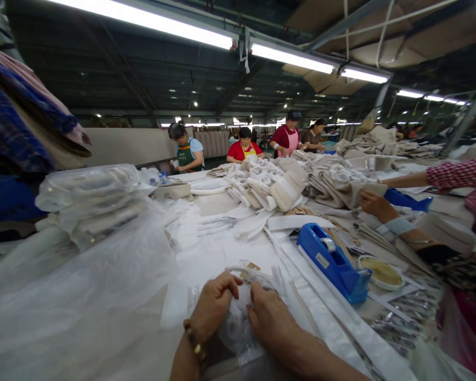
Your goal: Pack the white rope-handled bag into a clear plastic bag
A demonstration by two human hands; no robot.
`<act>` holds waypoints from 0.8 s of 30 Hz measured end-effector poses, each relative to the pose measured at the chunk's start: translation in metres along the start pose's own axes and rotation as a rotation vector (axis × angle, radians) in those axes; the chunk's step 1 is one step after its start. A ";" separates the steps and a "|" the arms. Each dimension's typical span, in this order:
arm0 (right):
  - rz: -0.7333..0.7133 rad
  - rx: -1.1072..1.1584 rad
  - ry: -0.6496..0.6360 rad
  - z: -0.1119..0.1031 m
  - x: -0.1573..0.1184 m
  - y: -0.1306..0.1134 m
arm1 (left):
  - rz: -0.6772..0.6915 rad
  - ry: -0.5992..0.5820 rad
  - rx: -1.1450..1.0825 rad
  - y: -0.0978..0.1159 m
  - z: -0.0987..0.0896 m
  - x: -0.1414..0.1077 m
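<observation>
Both hands are close together at the bottom centre, over a clear plastic bag [238, 325] with round white items inside. My left hand [217, 297], with a beaded bracelet at the wrist, has its fingers curled and closed at the bag's upper left. Opposite it, my right hand [270, 317] is bent around the bag's right side, thumb and fingers closed in. The fingertips hide what exactly is pinched. A small brown tag [253, 265] shows just beyond the hands, on white sheeting [206, 248].
A blue tape dispenser [333, 262] and a round yellowish dish [382, 272] stand to the right. Clear-bagged packs [95, 198] are stacked at left. Beige fabric pieces [287, 185] pile up ahead. Another person's hand [378, 206] reaches in from the right; several people work beyond.
</observation>
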State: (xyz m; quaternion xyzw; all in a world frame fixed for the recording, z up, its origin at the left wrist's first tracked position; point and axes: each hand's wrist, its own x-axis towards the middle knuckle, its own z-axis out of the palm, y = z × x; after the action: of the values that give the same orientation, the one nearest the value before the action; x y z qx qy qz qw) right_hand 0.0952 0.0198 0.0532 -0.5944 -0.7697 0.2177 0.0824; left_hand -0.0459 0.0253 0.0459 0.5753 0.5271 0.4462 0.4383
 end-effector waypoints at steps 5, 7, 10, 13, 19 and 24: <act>-0.084 0.048 0.072 -0.017 -0.010 0.013 | 0.018 -0.073 0.502 -0.002 0.028 -0.003; -0.236 0.035 0.159 -0.021 -0.016 0.018 | 0.018 -0.058 0.625 -0.001 0.029 -0.003; -0.525 -0.047 0.194 -0.012 -0.021 0.024 | -0.015 -0.072 0.741 0.004 0.022 -0.003; -0.619 -0.203 0.098 -0.001 -0.022 0.027 | -0.052 -0.069 0.800 0.008 0.016 0.002; -0.543 0.218 0.197 -0.040 0.000 0.047 | -0.068 0.083 0.985 -0.003 0.031 0.022; -0.375 0.308 0.153 -0.054 0.076 0.084 | -0.142 0.023 1.139 -0.012 0.042 0.022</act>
State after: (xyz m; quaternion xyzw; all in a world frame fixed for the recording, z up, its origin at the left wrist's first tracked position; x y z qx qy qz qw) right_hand 0.1691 0.1212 0.0545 -0.4363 -0.8159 0.2676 0.2690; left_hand -0.0063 0.0462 0.0261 0.6792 0.7262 0.0674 0.0822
